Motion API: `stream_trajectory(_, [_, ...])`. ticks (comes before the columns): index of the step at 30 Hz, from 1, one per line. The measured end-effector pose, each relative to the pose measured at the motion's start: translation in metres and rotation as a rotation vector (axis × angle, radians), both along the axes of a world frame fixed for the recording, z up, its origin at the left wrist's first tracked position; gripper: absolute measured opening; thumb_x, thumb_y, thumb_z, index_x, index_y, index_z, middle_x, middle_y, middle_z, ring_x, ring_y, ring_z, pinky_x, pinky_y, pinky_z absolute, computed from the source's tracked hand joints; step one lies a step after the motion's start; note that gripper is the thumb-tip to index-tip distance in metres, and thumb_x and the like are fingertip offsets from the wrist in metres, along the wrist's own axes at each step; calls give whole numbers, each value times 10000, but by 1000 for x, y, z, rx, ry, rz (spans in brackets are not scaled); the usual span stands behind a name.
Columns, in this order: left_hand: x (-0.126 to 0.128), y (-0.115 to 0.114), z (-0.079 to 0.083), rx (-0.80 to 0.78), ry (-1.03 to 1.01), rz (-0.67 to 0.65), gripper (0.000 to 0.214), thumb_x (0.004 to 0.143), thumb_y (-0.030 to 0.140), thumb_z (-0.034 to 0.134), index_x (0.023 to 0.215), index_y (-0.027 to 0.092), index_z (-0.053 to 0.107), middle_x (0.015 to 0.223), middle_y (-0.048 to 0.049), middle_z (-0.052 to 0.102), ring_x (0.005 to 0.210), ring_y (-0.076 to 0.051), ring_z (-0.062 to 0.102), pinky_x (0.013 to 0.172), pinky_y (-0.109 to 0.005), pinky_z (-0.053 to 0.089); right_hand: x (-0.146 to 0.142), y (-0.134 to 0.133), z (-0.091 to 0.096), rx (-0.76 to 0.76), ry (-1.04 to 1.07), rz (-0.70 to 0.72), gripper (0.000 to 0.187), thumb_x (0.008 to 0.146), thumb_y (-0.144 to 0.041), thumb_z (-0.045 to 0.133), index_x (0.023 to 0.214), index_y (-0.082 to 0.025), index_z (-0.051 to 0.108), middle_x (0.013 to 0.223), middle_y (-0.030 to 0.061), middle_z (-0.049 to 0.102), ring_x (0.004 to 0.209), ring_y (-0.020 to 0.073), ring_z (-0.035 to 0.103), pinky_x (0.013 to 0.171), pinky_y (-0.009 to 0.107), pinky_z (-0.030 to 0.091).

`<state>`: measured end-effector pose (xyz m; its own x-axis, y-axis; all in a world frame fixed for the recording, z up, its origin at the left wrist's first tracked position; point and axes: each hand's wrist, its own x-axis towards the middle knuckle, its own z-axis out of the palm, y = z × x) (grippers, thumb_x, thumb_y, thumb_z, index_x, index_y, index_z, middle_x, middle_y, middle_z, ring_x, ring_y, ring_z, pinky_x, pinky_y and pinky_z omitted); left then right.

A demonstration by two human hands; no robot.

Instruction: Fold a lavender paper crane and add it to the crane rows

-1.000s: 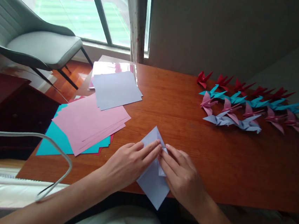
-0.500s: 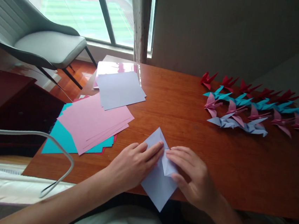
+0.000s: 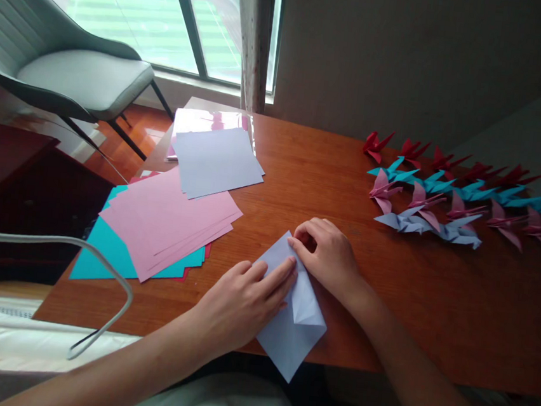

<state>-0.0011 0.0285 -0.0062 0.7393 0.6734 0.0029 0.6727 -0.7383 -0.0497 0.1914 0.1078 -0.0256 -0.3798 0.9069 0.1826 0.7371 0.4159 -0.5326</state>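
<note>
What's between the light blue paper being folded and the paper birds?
In the head view, the right hand resting on the folded light blue paper, then only bare brown wooden tabletop up to the rows of coloured origami cranes.

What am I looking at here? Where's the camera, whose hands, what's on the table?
No machine: one camera worn on a person's head, looking down at their own bare hands. The left hand lies flat on a part-folded lavender paper at the near edge of the wooden table. The right hand curls its fingers at that paper's far tip. Left of them lie loose lavender sheets, pink sheets and teal sheets. Far right: rows of folded paper cranes. A chair stands by the window.
</note>
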Motion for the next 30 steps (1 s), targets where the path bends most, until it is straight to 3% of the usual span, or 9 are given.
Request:
stream_trajectory(12, [1,-2,-4,-15,-2,11,427,1054,321,394,1437,194,536,1577,-60,449,946,-209,592,783,-377,500,-8,13,-1,39,-66,-82,195,905,-261,664,729,-229,585,737,8,657,756,193,579,670,305,396])
stream_trajectory(20, [1,-3,-3,-5,-11,17,441,1060,320,374,1455,179,512,1582,-67,441,941,-208,587,767,-373,487,26,-3,10,-77,-43,125,162,881,-311,718,789,-220,621,789,3,655,769,175,590,698,296,443])
stream_trajectory(30, [1,-3,-5,-2,-15,12,447,1062,308,364,1467,177,501,1590,-53,433,929,-208,577,752,-374,485,36,-13,14,-94,-100,190,180,849,-321,769,831,-229,615,854,11,660,823,195,586,723,310,461])
